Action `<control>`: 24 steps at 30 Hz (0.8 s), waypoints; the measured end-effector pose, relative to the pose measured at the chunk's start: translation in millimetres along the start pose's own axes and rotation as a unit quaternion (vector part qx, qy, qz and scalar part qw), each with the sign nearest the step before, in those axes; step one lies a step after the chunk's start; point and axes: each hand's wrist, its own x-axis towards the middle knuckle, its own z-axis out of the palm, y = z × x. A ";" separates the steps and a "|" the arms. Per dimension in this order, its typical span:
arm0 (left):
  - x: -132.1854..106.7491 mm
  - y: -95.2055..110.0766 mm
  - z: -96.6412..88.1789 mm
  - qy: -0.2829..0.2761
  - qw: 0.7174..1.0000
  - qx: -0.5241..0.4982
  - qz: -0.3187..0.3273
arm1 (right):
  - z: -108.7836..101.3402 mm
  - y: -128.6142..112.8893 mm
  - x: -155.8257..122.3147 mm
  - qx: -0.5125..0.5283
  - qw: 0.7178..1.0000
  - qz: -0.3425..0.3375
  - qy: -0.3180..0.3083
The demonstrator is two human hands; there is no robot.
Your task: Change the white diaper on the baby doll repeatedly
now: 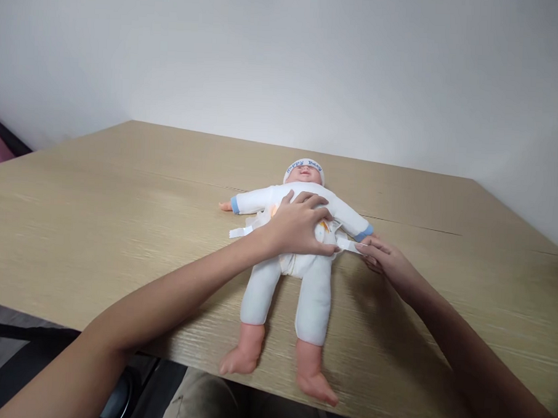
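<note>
A baby doll [312, 290] in a white suit and a white cap lies on its back on the wooden table [121, 227], feet toward me at the near edge. A white diaper [304, 262] is around its waist. My left hand [297, 225] lies flat on the doll's belly, fingers spread, pressing the diaper front down. My right hand [385, 260] is beside the doll's hip and pinches the diaper's white tab [351, 244], which is stretched out sideways. The other tab [241, 232] sticks out loose on the doll's far side.
A plain white wall stands behind the table. A seam runs across the tabletop behind the doll. Dark floor and part of a chair show below the near table edge at the left.
</note>
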 end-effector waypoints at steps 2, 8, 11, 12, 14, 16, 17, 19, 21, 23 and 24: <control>-0.4 0.5 0.8 0.001 1.000 0.002 0.000 | -0.5 -9.3 2.6 0.043 0.999 0.011 -0.003; 0.4 -0.2 1.6 0.009 1.000 0.006 0.004 | 25.5 -47.1 27.3 0.027 0.998 -0.055 -0.013; 0.5 0.0 0.8 0.007 1.000 0.004 0.001 | 44.1 -54.5 37.6 0.022 0.997 -0.077 -0.015; 0.2 -0.1 0.7 0.006 1.000 0.002 -0.001 | 49.7 -54.3 37.7 0.024 0.996 -0.081 -0.007; -0.5 -0.6 1.3 0.006 1.000 -0.003 -0.004 | 59.1 -51.1 31.6 0.030 0.995 -0.094 0.028; -1.0 -1.7 2.8 0.007 1.000 -0.008 -0.003 | 65.6 -45.7 18.3 0.009 0.988 -0.133 0.081; -1.1 -2.4 3.5 0.009 1.000 -0.011 -0.002 | 67.7 -42.9 10.2 -0.019 0.979 -0.167 0.111; -1.0 -3.8 3.4 0.011 1.000 -0.018 0.003 | 70.4 -37.4 -5.1 -0.098 0.950 -0.250 0.157; -1.3 -5.8 -0.1 0.003 0.999 -0.032 0.014 | 72.4 -32.2 -15.6 -0.154 0.922 -0.317 0.160; -3.7 -9.6 -7.5 -0.017 0.997 -0.059 0.036 | 74.8 -27.0 -19.8 -0.169 0.915 -0.343 0.127; -6.5 -12.8 -12.0 -0.028 0.995 -0.079 0.048 | 76.1 -24.6 -20.1 -0.172 0.916 -0.346 0.110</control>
